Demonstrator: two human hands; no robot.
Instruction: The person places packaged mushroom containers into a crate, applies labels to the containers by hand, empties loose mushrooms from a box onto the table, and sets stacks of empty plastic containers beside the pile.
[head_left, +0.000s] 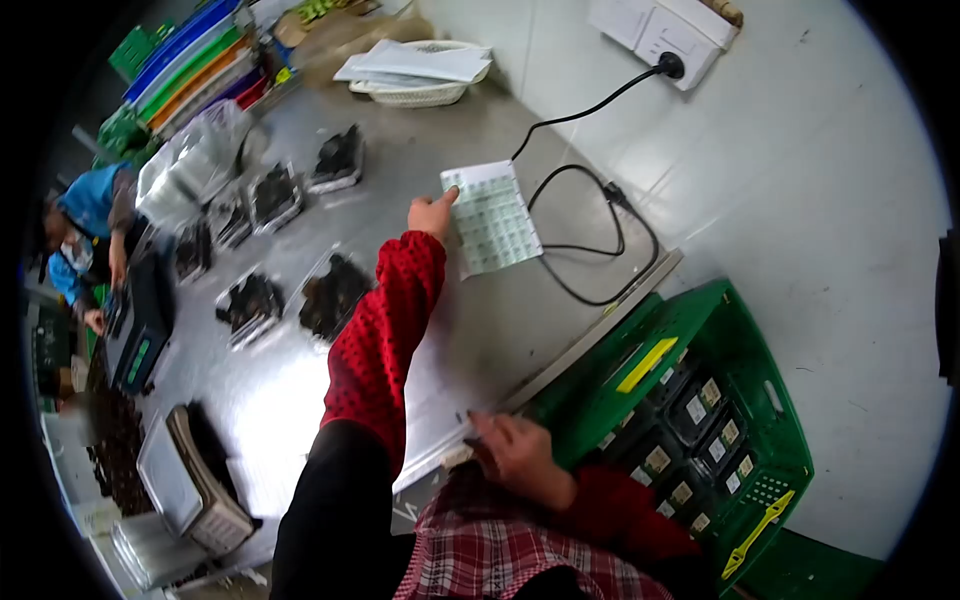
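My left hand [432,216] reaches out over the metal table and pinches the left edge of a sheet of printed labels [492,220], thumb on top. The sheet is white with rows of pale green labels. My right hand [522,460] is near the table's front edge, slightly blurred. Its fingers are curled together, and whatever lies between them is too small to make out. Several clear plastic trays of dark, leafy-looking food lie left of my left arm, among them one tray [334,295] close to the sleeve and another [250,305] beside it.
A green crate [770,400] at the right holds several labelled black-looking packs [690,412]. A black power cable [625,240] loops behind the sheet. A white basket [420,92] stands at the back. A person in blue [95,215] works by a black scale [140,320] at the left.
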